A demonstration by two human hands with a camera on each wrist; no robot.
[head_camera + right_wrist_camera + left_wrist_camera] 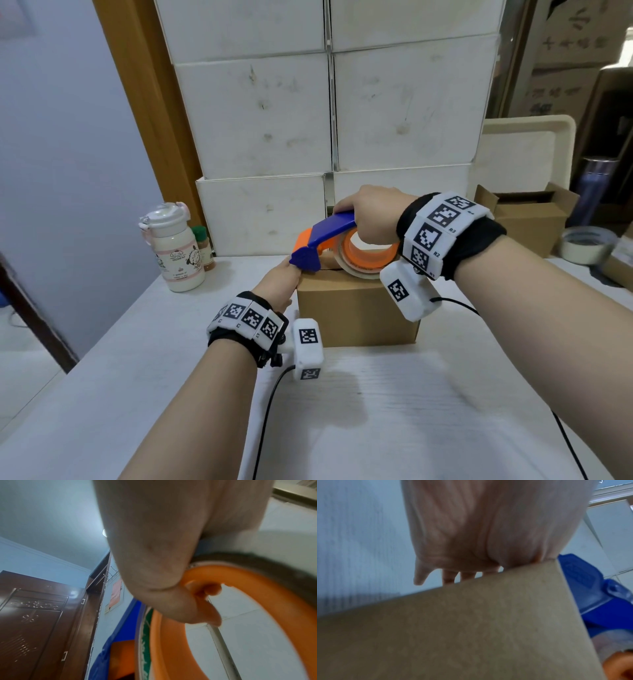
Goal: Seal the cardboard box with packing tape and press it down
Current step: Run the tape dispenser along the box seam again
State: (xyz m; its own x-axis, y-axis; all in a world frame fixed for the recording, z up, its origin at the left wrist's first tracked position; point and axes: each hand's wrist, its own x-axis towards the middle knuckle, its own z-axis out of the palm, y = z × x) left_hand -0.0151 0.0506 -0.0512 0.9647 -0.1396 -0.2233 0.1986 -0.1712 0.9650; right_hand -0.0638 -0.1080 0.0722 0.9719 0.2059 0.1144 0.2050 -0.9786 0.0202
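A small brown cardboard box (356, 308) stands on the white table (376, 411). My right hand (370, 212) grips a blue and orange tape dispenser (325, 236) by its handle, and the roll rests on the box top. The dispenser's blue nose hangs over the box's top left edge. In the right wrist view my fingers (209, 589) curl inside the orange core (257, 601). My left hand (279, 284) lies against the box's left side just under the nose. Its straight fingers (448, 578) run along the box (471, 628), with the blue dispenser (590, 595) beyond the edge.
Stacked white boxes (329, 113) form a wall right behind the box. A white bottle (174, 250) and a spice jar (202, 246) stand at the back left. An open cardboard box (534, 219) and a tape roll (587, 245) are at the right. Black cables trail across the table.
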